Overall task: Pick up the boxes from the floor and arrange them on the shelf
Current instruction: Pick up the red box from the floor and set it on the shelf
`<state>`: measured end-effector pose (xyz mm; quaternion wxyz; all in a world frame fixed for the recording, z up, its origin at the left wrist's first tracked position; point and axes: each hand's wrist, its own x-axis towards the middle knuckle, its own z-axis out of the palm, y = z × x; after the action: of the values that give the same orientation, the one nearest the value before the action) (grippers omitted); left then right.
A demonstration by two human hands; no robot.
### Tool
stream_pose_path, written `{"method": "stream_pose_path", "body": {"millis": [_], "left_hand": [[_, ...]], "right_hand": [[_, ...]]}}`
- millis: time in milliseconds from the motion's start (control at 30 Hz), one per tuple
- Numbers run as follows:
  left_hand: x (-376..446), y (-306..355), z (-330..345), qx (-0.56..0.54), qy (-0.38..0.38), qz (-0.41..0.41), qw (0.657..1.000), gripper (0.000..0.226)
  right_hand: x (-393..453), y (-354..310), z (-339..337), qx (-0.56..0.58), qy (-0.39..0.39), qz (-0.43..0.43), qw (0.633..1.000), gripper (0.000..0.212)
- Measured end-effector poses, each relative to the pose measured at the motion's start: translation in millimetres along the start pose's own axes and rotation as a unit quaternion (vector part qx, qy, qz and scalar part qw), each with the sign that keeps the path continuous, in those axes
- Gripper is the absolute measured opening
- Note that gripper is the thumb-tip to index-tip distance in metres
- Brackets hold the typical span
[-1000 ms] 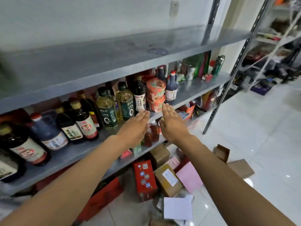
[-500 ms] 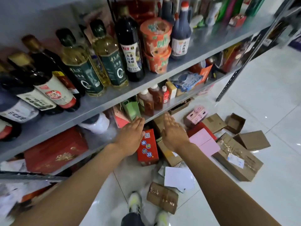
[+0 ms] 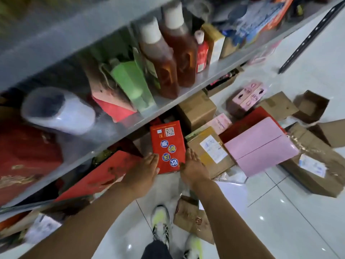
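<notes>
A red box (image 3: 167, 144) with round blue stickers and a QR label leans on the floor under the grey metal shelf (image 3: 168, 103). My left hand (image 3: 143, 171) lies flat against its lower left edge, fingers straight. My right hand (image 3: 193, 170) lies flat against its lower right edge. Both hands flank the box and neither has curled round it. To the right on the floor lie a brown box (image 3: 207, 148) with a white label, a pink box (image 3: 261, 146) and a larger taped brown box (image 3: 315, 165).
The shelf carries brown sauce bottles (image 3: 168, 58), a green bag (image 3: 130, 81) and a white jug (image 3: 57, 111). More cardboard boxes (image 3: 197, 107), small pink boxes (image 3: 250, 94) and an open carton (image 3: 311, 105) crowd the floor. A flat brown packet (image 3: 192, 219) lies by my shoes (image 3: 160, 219).
The view has dropped from the upper shelves toward the floor. Both hands have come down from shelf height and now sit on either side of the red box.
</notes>
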<state>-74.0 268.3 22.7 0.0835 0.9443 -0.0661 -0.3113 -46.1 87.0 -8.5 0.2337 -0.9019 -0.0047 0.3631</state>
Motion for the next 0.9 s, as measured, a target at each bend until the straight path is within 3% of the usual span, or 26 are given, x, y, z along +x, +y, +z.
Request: {"method": "stream_pose_path", "body": {"millis": [233,467,533,633,733,900], "left_hand": [[77,-40,112,-0.079,-0.029,-0.072,0.994,0.056],[137,-52,153,-0.195,0.038,-0.159,0.967,0.082],[154,-57,159,-0.314,0.04,-0.192,0.929,0.081],[175,-61,158,-0.493,0.029,-0.273,0.826,0.073],[189,-62,162,-0.519,0.021,-0.264,0.813,0.069],[186,-64,161,-0.549,0.02,-0.268,0.792,0.069]], "right_hand": [[95,31,75,0.126,0.015,0.038,0.991,0.067],[141,55,104,0.207,0.024,0.07,0.976,0.077],[148,57,106,0.23,0.027,0.071,0.97,0.078],[157,52,107,0.249,0.02,0.075,0.965,0.078],[165,46,108,0.307,0.026,0.094,0.947,0.076],[156,42,107,0.353,0.034,0.128,0.926,0.056]]}}
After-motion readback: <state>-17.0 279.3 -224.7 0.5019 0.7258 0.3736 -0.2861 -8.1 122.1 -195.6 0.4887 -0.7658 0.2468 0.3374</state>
